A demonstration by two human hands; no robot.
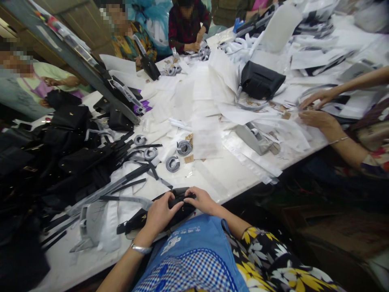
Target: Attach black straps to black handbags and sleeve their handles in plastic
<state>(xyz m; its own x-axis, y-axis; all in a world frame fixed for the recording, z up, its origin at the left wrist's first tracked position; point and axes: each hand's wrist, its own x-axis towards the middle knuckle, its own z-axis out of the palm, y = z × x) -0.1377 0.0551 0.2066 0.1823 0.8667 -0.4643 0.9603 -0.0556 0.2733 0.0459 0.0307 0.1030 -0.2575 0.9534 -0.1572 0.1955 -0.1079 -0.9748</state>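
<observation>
A black handbag [138,220] lies at the table's near edge, against my blue apron. My left hand [161,211] grips its upper edge, thumb and fingers curled over the black material. On the bag's right end, my right hand [200,199] pinches the same edge, its thumb close to the left thumb. A small gold-coloured fitting shows on the bag just under the thumbs. The bag's far side and the fingertips inside it are partly hidden. Beyond my hands lie rolled grey straps [173,164] and a black strap with grey wrapping [127,198].
Black bags [71,117] are heaped on the left. A grey tape dispenser [88,227] stands near my left forearm, another dispenser [257,138] further right. White sheets [206,134] cover the middle. A slanted metal post [100,79] rises at left. A co-worker's hands [319,117] work at right; other people sit opposite.
</observation>
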